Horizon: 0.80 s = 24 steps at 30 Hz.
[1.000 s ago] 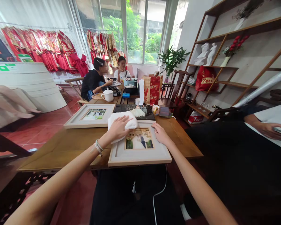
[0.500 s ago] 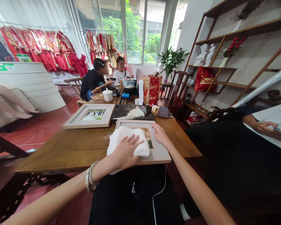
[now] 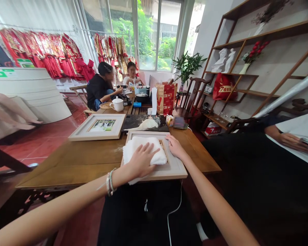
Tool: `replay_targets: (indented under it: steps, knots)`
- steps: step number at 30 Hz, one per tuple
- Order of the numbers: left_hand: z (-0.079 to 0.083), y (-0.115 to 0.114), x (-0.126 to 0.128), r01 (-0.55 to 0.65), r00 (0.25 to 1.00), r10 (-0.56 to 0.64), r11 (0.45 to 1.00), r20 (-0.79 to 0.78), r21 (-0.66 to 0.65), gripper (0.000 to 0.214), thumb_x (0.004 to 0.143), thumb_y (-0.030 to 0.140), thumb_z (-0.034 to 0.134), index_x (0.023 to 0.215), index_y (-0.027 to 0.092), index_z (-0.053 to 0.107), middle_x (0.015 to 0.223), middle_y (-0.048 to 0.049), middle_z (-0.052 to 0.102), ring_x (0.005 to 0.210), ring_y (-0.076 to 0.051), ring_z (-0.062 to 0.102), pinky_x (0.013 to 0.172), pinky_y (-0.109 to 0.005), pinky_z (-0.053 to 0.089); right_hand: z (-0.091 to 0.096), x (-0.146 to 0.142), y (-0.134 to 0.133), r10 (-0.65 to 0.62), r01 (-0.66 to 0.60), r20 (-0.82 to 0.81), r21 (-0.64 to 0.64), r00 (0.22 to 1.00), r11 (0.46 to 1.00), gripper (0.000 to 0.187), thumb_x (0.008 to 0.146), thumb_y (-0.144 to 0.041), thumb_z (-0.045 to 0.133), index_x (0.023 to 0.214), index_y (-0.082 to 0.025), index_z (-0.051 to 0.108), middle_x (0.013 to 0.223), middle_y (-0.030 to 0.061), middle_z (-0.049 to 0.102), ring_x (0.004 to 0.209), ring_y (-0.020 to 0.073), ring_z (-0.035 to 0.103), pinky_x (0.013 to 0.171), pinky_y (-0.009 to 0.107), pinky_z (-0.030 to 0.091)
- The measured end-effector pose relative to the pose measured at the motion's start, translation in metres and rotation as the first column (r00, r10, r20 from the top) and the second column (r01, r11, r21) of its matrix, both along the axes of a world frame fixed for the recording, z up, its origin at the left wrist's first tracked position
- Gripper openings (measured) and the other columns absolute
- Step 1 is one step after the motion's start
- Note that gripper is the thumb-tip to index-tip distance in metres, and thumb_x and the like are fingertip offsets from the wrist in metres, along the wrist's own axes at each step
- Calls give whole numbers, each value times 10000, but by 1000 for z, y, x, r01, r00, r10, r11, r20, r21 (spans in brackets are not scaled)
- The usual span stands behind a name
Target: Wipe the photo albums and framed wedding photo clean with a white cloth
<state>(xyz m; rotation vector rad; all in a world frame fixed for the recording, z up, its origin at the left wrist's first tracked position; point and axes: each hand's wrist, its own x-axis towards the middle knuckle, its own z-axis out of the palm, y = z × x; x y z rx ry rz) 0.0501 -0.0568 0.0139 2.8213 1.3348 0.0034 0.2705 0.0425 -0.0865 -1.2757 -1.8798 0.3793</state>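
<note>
My left hand [image 3: 143,160] lies flat on a folded white towel [image 3: 133,147], fingers stretched out and pressing it down. Beneath the towel is a picture frame [image 3: 173,169] with a pale wood edge and a light grey mount, near the table's front edge. Most of its picture is hidden by the towel. On the frame's right side, my right hand [image 3: 176,147] grips the border near the far right corner. A second picture frame [image 3: 118,124] with a photo lies flat to the left, beyond the first.
A dark board [image 3: 129,123] lies behind the frames on the wooden table [image 3: 79,160]. Farther back stand a white lidded cup [image 3: 117,104] and a red and brown paper bag [image 3: 166,99]. Two people sit at the far end; another person's hand [image 3: 292,141] holds a phone at right.
My left hand and the towel have slid a little to the right and away from me across the frame. My right hand stays at the frame's edge.
</note>
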Motion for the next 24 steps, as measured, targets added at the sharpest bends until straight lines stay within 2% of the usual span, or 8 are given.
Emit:
replay_targets:
  steps: [3,7,10,13,18,22,24]
  knots:
    - [-8,26,0,1,1000,0,997,-14,77,688,798,346,584,1427,238,327,1503,-137,304,1387,-356,238,1102,-543,215,0,0,0,-1,1,8,1,1000,1000,462,743,-14,387,1091,-181,641,1291,111,555,1276,214,443,1104,435,290]
    - [-13,57,0,-78,997,79,979,2,187,688,788,339,617,1414,256,347,1507,-139,288,1390,-383,199,1101,-557,174,0,0,0,-11,11,23,4,1000,1000,454,751,-12,390,1093,-171,642,1290,121,552,1257,218,462,1098,429,302]
    - [-12,74,5,-114,993,117,972,1,203,672,811,357,592,1422,237,338,1508,-160,275,1390,-397,187,1090,-556,186,0,-1,0,-21,21,27,7,999,1000,447,754,-9,386,1091,-156,641,1287,129,552,1254,219,466,1098,423,305]
    - [-10,81,12,-97,994,105,978,-34,185,671,824,355,573,1429,202,327,1509,-190,256,1394,-397,179,1090,-552,186,1,-2,-1,-24,24,33,12,999,1000,443,767,-15,375,1095,-159,636,1281,122,557,1264,215,457,1099,420,304]
    - [-5,65,19,-29,995,33,998,-91,51,598,871,373,493,1417,179,347,1520,-205,216,1405,-387,144,1087,-566,181,2,-3,-1,-31,31,35,1,999,1000,435,771,-17,368,1093,-133,637,1293,149,546,1267,229,455,1092,425,317]
    - [1,34,14,101,992,-105,994,-75,-50,581,875,370,471,1384,107,375,1516,-237,202,1413,-358,142,1092,-546,206,2,-2,-1,-37,38,26,-8,999,999,438,757,-5,373,1077,-130,644,1297,149,545,1273,226,450,1095,412,314]
    - [7,15,8,182,979,-188,980,-80,-80,567,866,364,475,1363,101,397,1511,-222,234,1412,-327,174,1101,-506,228,2,-1,-1,-37,37,21,-10,999,999,444,746,0,378,1075,-135,645,1298,143,547,1272,222,451,1097,410,310]
